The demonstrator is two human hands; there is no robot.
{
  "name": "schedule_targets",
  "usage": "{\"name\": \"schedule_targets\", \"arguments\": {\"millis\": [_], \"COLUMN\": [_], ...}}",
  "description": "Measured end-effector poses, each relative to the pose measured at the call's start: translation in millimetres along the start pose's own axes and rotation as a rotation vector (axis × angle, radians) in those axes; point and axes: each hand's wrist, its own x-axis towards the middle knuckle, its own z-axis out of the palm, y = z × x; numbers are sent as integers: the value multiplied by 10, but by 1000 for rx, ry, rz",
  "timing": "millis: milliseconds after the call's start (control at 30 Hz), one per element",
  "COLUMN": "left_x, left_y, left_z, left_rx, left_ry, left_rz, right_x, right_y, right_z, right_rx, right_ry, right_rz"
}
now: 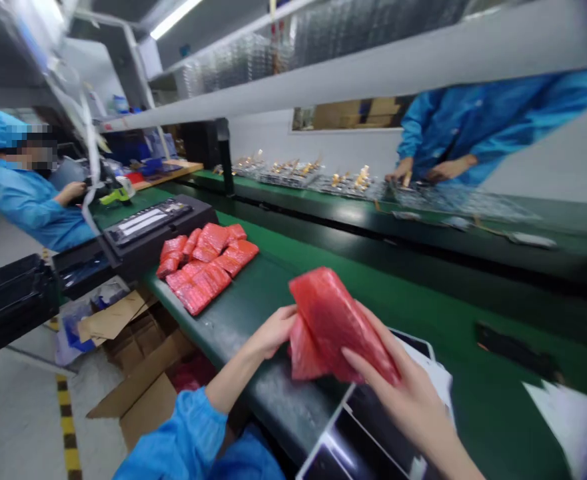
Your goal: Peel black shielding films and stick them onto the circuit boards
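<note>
Red packet [330,317] in both hands' fingers [368,373]

I can see a long green bench [253,293] running from left to right, with a pile of red-wrapped packets [206,263] near its left edge. At the near side I make out dark framed panels [363,427]; loose white sheets [568,420] lie at the near right, a blurred dark object [518,350] just beyond them. Along the far side sit clear trays [348,183] with gold-coloured pieces. Above, I get a pale shelf [373,87] bearing clear stacked trays [243,60], and, at left, a floor [13,413] with yellow-black tape [66,427]
</note>
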Motion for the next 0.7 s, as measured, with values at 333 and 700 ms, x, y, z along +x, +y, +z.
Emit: {"name": "schedule_targets", "arguments": {"millis": [333,700], "left_x": [-286,273], "left_y": [160,839], "left_z": [216,26], "left_rx": [-242,5], "left_ry": [46,232], "left_rz": [-97,128], "right_x": [31,5], "right_y": [-189,318], "right_z": [257,81], "right_rx": [628,321], "right_ry": [21,-151], "right_rz": [289,413]}}
